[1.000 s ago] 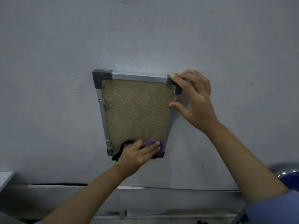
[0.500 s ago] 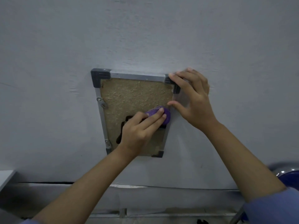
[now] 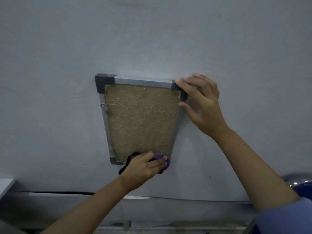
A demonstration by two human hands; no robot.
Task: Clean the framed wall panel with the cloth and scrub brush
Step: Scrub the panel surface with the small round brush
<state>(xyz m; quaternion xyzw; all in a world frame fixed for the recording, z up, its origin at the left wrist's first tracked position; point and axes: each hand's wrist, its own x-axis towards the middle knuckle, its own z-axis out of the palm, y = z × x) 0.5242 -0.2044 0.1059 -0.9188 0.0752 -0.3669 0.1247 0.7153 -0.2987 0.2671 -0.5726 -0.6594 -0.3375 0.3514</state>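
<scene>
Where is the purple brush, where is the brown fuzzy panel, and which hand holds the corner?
purple scrub brush [image 3: 164, 162], head view, on its purple body past the fingertips.
framed wall panel [image 3: 141, 119], head view, on the middle of its brown face.
right hand [image 3: 205, 107], head view, on the back of the hand.

Framed panel [image 3: 141, 120] w/ rough tan face, metal edges & dark corner caps sits flat on a grey wall [image 3: 67, 48]. Left hand [image 3: 143, 167] grips a purple scrub brush [image 3: 163, 162] at the panel's bottom right corner, a black strap [image 3: 128, 160] looping out beside the wrist. Right hand [image 3: 203, 107] holds the top right corner, fingers over the cap & thumb on the frame's right edge; blue sleeve [image 3: 283, 217] at bottom right.
</scene>
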